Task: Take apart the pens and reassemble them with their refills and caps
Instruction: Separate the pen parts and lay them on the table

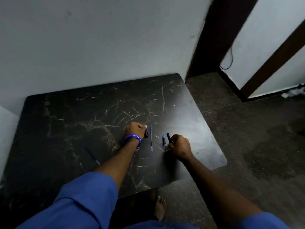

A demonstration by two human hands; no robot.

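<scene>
Head-camera view: a person in blue sleeves leans over a dark marble-patterned table (69, 123) pushed against a pale wall, both bare hands down among dismantled pen parts. Left hand (134, 129), a blue wristband (132, 139) on its wrist, is curled with fingers closed around a short black piece (146, 134), probably a pen cap, whose lower end pokes out below the fist and touches or nearly touches the tabletop. Just to the right of that hand lies a thin blue refill (151, 138), running near-to-far on the surface, apart from both hands. Right hand (179, 146) sits further right and slightly nearer, fingers pinched shut on a black pen barrel (168, 138) that stands tilted up and away from the knuckles. Beside that barrel, on its left, a blue pen piece (163, 140) rests on the table just against the hand's fingertips; whether the fingers also hold it is unclear in the dim, soft picture. Well to the left and nearer the person, another slim dark refill (92, 155) lies diagonally on the tabletop by the left forearm. Below the table's near edge a bare foot (160, 207) shows on the speckled floor, and a dark door frame (214, 35) rises at far right.
</scene>
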